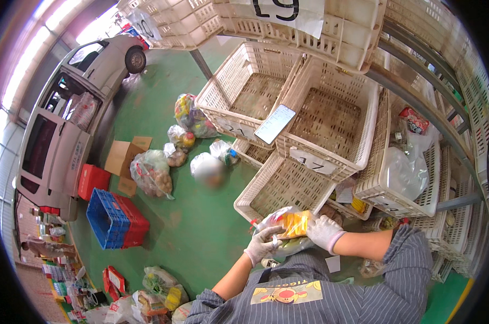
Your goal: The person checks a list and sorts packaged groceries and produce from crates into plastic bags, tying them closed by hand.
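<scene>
My left hand (pixel 264 246), in a white knit glove, holds the near left side of a transparent plastic bag (pixel 275 218). My right hand (pixel 325 233), gloved likewise, grips the right end of a yellow packet (pixel 296 224) at the bag's top. Something green (pixel 295 243) shows through the plastic below; the rest of the contents cannot be made out. Just beyond the bag is a low white plastic crate (pixel 287 190), its slatted floor bare. A phone (pixel 275 124) with a lit screen lies across the rims of two upper crates, the left crate (pixel 260 95) and the right crate (pixel 329 117).
A metal rack beam (pixel 422 105) crosses at right above a crate holding plastic bags (pixel 406 172). Filled bags (pixel 151 172) sit on the green floor, near a cardboard box (pixel 123 158) and blue and red crates (pixel 117 218). A van (pixel 62 133) stands at left; a person (pixel 46 247) is farther off.
</scene>
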Action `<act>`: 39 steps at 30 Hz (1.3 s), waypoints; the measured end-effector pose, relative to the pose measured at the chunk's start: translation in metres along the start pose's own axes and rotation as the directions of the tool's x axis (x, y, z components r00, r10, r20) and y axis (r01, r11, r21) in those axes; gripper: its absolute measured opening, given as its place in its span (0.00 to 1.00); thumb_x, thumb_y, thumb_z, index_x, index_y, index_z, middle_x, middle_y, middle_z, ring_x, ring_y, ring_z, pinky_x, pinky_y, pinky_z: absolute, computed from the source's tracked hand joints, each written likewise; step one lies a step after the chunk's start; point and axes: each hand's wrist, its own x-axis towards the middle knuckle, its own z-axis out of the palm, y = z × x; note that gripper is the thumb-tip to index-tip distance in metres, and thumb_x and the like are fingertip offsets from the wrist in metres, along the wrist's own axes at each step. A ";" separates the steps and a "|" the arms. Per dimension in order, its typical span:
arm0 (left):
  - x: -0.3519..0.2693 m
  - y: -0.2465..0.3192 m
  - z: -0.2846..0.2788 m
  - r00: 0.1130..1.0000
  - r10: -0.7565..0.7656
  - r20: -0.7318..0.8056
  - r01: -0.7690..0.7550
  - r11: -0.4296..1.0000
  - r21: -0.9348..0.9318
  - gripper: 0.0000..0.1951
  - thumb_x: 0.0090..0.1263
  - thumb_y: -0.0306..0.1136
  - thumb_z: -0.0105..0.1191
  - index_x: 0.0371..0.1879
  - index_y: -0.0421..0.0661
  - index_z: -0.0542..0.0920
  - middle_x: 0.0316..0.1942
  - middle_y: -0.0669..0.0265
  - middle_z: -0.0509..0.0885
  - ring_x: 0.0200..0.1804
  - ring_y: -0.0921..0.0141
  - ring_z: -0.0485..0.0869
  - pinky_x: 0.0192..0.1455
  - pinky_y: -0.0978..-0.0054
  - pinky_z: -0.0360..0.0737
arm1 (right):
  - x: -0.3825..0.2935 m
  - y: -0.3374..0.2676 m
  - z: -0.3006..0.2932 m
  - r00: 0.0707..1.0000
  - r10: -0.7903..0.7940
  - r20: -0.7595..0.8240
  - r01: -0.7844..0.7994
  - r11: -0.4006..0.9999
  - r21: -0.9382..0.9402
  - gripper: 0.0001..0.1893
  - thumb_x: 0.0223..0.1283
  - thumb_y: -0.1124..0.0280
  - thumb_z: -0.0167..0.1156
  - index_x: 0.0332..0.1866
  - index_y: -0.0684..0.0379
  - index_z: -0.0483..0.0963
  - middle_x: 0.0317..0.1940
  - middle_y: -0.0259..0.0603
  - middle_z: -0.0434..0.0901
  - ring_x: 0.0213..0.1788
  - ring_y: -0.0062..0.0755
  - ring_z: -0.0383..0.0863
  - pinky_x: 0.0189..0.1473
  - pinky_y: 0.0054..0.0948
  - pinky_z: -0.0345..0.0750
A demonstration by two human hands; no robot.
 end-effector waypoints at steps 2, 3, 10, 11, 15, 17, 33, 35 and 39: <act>-0.002 -0.007 -0.007 0.999 0.033 0.022 -0.034 0.999 0.028 0.29 0.61 0.24 0.62 0.63 0.41 0.69 0.59 0.64 0.77 0.51 0.71 0.81 0.57 0.74 0.77 | 0.007 0.012 -0.005 0.951 -0.139 0.276 0.131 0.990 0.049 0.14 0.59 0.67 0.52 0.47 0.60 0.76 0.38 0.44 0.79 0.41 0.43 0.82 0.41 0.34 0.80; 0.003 -0.009 0.002 0.997 0.043 0.070 -0.038 0.996 -0.077 0.29 0.62 0.24 0.61 0.64 0.41 0.69 0.59 0.64 0.77 0.52 0.71 0.80 0.58 0.73 0.77 | 0.006 0.017 0.000 0.957 -0.271 0.099 0.263 0.961 0.086 0.11 0.57 0.66 0.53 0.42 0.58 0.76 0.34 0.40 0.78 0.38 0.39 0.82 0.35 0.34 0.80; 0.008 -0.055 -0.029 0.971 -0.064 0.232 0.150 0.915 -0.374 0.36 0.60 0.28 0.63 0.69 0.45 0.63 0.66 0.60 0.68 0.59 0.68 0.76 0.61 0.70 0.76 | 0.032 -0.040 -0.010 0.749 0.151 -0.645 0.286 0.805 0.520 0.14 0.52 0.57 0.64 0.23 0.54 0.71 0.21 0.32 0.73 0.30 0.32 0.79 0.32 0.31 0.76; 0.011 -0.046 -0.024 0.959 -0.073 0.273 0.179 0.905 -0.385 0.37 0.60 0.28 0.64 0.69 0.46 0.62 0.66 0.60 0.68 0.59 0.69 0.77 0.60 0.70 0.76 | 0.025 -0.045 0.006 0.782 0.386 -0.489 0.087 0.710 0.699 0.17 0.52 0.57 0.66 0.20 0.56 0.70 0.20 0.33 0.73 0.28 0.33 0.78 0.32 0.32 0.76; 0.012 0.001 0.010 0.929 -0.068 0.363 0.223 0.887 -0.405 0.43 0.58 0.31 0.66 0.72 0.46 0.57 0.65 0.62 0.69 0.49 0.75 0.78 0.53 0.77 0.76 | 0.008 -0.048 0.069 0.856 0.453 -0.248 0.093 0.336 0.937 0.09 0.48 0.65 0.70 0.31 0.56 0.79 0.30 0.39 0.82 0.34 0.37 0.82 0.38 0.33 0.78; 0.023 -0.004 0.001 0.906 -0.074 0.417 0.247 0.893 -0.378 0.45 0.57 0.31 0.67 0.73 0.47 0.54 0.65 0.63 0.69 0.46 0.77 0.77 0.51 0.81 0.75 | 0.010 -0.048 0.078 0.736 0.499 -0.458 0.271 0.403 0.874 0.13 0.46 0.69 0.71 0.40 0.55 0.82 0.37 0.42 0.84 0.38 0.38 0.84 0.42 0.32 0.79; 0.080 -0.086 -0.101 0.868 0.034 -0.496 0.165 0.921 0.352 0.19 0.57 0.25 0.61 0.49 0.38 0.77 0.35 0.62 0.83 0.33 0.74 0.80 0.37 0.76 0.79 | -0.011 -0.005 0.098 0.989 0.048 0.140 -0.112 0.862 0.494 0.15 0.52 0.53 0.59 0.36 0.51 0.79 0.29 0.40 0.82 0.36 0.40 0.82 0.38 0.41 0.77; 0.103 -0.122 -0.126 0.674 -0.133 -0.726 0.472 0.834 0.285 0.13 0.55 0.22 0.57 0.40 0.39 0.80 0.31 0.64 0.84 0.31 0.70 0.82 0.33 0.77 0.79 | -0.025 -0.002 0.107 0.979 0.013 0.202 -0.103 0.891 0.442 0.11 0.50 0.56 0.59 0.34 0.50 0.80 0.35 0.33 0.80 0.46 0.36 0.78 0.48 0.41 0.74; 0.127 -0.141 -0.138 0.723 -0.336 -0.604 0.498 0.859 0.117 0.05 0.57 0.23 0.55 0.33 0.41 0.80 0.23 0.66 0.80 0.21 0.73 0.76 0.24 0.75 0.74 | -0.031 0.005 0.152 0.982 -0.012 -0.188 0.130 0.765 0.630 0.10 0.46 0.61 0.61 0.23 0.57 0.76 0.30 0.41 0.77 0.40 0.43 0.77 0.50 0.41 0.73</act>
